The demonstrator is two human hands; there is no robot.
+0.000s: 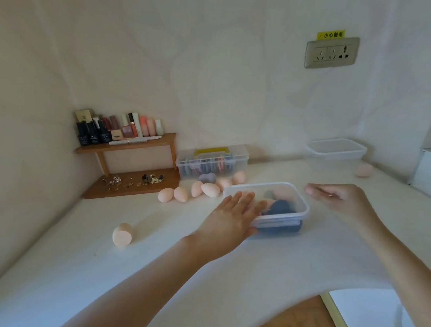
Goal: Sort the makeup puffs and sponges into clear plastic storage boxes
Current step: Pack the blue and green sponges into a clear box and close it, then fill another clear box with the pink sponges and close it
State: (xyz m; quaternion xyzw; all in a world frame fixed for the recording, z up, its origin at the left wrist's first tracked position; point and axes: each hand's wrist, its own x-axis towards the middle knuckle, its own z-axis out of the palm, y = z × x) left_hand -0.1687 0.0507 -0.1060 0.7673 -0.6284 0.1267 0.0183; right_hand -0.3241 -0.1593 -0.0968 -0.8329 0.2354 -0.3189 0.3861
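On white table, left hand flat atop clear box, fingers straight, right hand open nearby

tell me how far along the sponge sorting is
Done: the near clear box holds blue puffs and a peach sponge. In hand: the left hand lies flat on that box; the right hand hovers open, empty. Left: the row of peach sponges, a purple heart puff, a lone sponge at left and another sponge beside the empty far box.
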